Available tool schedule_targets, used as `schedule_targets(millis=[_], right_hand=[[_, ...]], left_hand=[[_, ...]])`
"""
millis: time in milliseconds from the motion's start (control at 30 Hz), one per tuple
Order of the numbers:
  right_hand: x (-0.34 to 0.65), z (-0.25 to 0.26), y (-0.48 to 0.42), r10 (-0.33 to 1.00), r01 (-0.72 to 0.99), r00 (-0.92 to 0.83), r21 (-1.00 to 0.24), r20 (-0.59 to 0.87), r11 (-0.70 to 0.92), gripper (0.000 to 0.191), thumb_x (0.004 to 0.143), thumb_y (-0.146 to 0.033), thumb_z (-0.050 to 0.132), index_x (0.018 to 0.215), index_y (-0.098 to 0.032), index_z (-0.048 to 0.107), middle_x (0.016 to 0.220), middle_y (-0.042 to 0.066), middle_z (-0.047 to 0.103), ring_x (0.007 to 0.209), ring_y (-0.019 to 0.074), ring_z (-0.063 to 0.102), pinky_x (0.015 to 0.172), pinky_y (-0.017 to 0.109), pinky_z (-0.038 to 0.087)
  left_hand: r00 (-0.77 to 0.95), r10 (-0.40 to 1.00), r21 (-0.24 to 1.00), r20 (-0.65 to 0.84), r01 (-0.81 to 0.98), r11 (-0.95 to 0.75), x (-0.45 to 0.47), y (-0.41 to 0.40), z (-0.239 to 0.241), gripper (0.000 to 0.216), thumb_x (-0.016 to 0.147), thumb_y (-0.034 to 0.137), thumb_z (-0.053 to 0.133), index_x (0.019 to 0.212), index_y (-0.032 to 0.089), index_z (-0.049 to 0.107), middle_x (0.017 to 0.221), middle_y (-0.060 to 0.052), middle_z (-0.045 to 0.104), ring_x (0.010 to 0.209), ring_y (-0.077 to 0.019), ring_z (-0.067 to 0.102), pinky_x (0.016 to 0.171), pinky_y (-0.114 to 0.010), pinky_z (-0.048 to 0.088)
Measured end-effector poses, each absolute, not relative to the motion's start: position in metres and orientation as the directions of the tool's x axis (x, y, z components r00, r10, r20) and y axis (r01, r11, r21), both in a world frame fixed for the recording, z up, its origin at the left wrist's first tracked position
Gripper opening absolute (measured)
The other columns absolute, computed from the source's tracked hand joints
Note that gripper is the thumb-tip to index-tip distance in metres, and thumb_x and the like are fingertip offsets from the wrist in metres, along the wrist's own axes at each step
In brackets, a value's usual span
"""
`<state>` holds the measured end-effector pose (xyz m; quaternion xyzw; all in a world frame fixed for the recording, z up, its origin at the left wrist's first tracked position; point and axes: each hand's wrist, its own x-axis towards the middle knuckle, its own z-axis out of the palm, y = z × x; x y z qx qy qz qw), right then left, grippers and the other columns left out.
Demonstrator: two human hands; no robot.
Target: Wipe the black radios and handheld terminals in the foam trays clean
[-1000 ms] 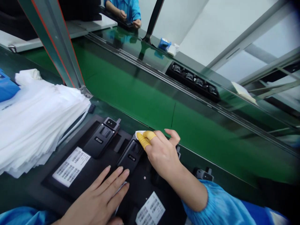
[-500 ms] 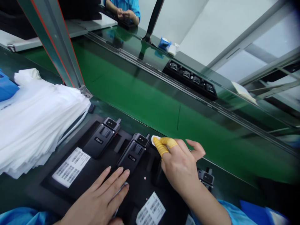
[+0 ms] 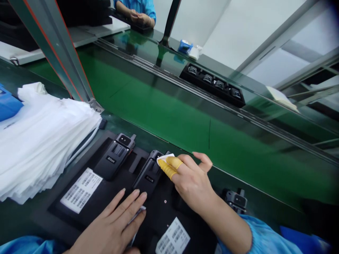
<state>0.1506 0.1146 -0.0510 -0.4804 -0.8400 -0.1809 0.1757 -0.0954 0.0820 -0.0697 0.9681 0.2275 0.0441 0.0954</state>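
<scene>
Yellow finger cots cover two fingertips of my right hand (image 3: 192, 181), which pinches a small white wiping pad (image 3: 164, 157). The pad is over the camera end of a black handheld radio (image 3: 148, 174) marked Riton. My left hand (image 3: 109, 220) lies flat with fingers stretched out, its tips by the lower end of that radio. Under the left fingers a white label is partly hidden. To the left, another Riton radio (image 3: 114, 155) rests in the black foam tray (image 3: 59, 220). A third radio (image 3: 236, 201) shows beyond my right forearm.
White label sheets (image 3: 81, 190) (image 3: 173, 238) lie on the tray. A thick stack of white sheets (image 3: 45, 141) stands at left beside a metal post (image 3: 62, 53). Across the green belt (image 3: 164, 109) sits another black tray (image 3: 212, 84) with several devices. A co-worker's hands (image 3: 140, 17) are at the far end.
My right hand has moved left, carrying the white wiping pad from beside the middle radio's antenna onto its camera end. My left hand stays in place.
</scene>
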Motion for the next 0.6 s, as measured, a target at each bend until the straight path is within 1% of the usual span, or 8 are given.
schedule_targets(millis=[100,200,300,467,600], right_hand=[[0.161,-0.053,0.105,0.761,0.889,-0.444,0.128,0.473,0.44,0.034,0.087,-0.005,0.042,0.065,-0.022,0.063,0.073,-0.003,0.061,0.082,0.0127,0.05,0.096,0.041,0.016],[0.169,-0.053,0.1,0.785,0.927,-0.365,0.12,0.5,0.354,0.033,0.085,-0.003,0.041,0.073,-0.023,0.065,0.076,-0.003,0.062,0.081,0.012,0.05,0.095,0.039,0.018],[0.165,-0.051,0.104,0.784,0.946,-0.319,0.128,0.533,0.298,0.031,0.086,-0.005,0.043,0.074,-0.023,0.066,0.079,-0.002,0.062,0.081,0.0129,0.049,0.095,0.04,0.019],[0.14,-0.048,0.127,0.742,0.907,-0.417,0.191,0.525,0.375,0.028,0.084,-0.009,0.049,0.065,-0.023,0.064,0.076,-0.002,0.061,0.08,0.0139,0.047,0.095,0.041,0.017],[0.134,-0.051,0.131,0.761,0.913,-0.407,0.191,0.505,0.362,0.027,0.08,-0.007,0.052,0.06,-0.022,0.062,0.074,-0.001,0.06,0.079,0.0148,0.047,0.094,0.042,0.016]], left_hand=[[0.89,0.451,0.195,0.064,0.432,-0.88,-0.095,0.082,-0.072,0.047,0.084,0.041,0.057,0.127,0.021,0.055,0.14,-0.009,0.047,0.126,-0.026,0.046,0.109,-0.042,0.029],[0.889,0.446,0.188,0.1,0.423,-0.886,-0.095,0.081,-0.073,0.047,0.084,0.042,0.058,0.126,0.02,0.055,0.139,-0.01,0.049,0.126,-0.0262,0.047,0.11,-0.042,0.028],[0.885,0.45,0.181,0.118,0.426,-0.886,-0.096,0.081,-0.074,0.048,0.084,0.042,0.058,0.126,0.02,0.055,0.139,-0.011,0.048,0.126,-0.0261,0.047,0.11,-0.042,0.027],[0.889,0.44,0.148,0.124,0.422,-0.894,-0.096,0.08,-0.074,0.049,0.082,0.042,0.059,0.126,0.02,0.055,0.139,-0.01,0.049,0.125,-0.0262,0.048,0.108,-0.042,0.031],[0.893,0.435,0.139,0.112,0.42,-0.897,-0.093,0.081,-0.071,0.049,0.082,0.042,0.06,0.125,0.02,0.056,0.137,-0.012,0.05,0.123,-0.0275,0.049,0.106,-0.044,0.034]])
